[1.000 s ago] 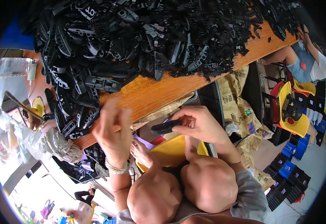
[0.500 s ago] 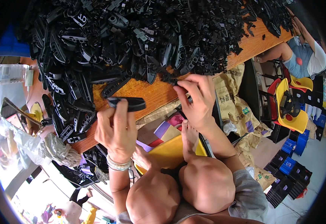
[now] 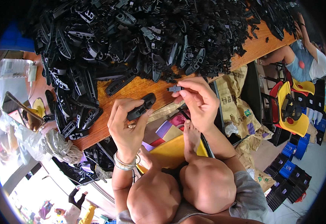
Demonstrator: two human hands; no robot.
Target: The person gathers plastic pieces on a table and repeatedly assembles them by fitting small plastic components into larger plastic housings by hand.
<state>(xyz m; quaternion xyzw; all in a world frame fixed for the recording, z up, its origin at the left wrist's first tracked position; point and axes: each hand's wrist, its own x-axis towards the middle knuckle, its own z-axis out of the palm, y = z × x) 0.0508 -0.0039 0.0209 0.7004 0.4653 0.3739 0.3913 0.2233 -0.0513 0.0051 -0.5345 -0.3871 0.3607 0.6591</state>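
Note:
My left hand (image 3: 126, 125) grips a long black plastic shell (image 3: 142, 106), rounded at its ends, with recesses on the side that shows. It is held above the front edge of the wooden table (image 3: 125, 92). To the right, my right hand (image 3: 201, 102) pinches a small dark grey plastic piece (image 3: 174, 89) between thumb and fingertips. The two parts are apart, with a short gap between them. Beyond both hands lies a big heap of black plastic parts (image 3: 133, 44), some long and shell-like, others small and clip-like.
My raised knees (image 3: 207, 184) are close below my hands, over a yellow seat (image 3: 166, 153). Brown paper sacks (image 3: 232, 89) stand right of the table. A plastic bag (image 3: 60, 147) hangs at the left edge. Another person (image 3: 306, 59) sits far right, near yellow chairs (image 3: 293, 112).
My left hand has turned the black shell, so its recessed side shows, and moved it rightward. The small grey piece now shows in my right fingers, which have shifted slightly down.

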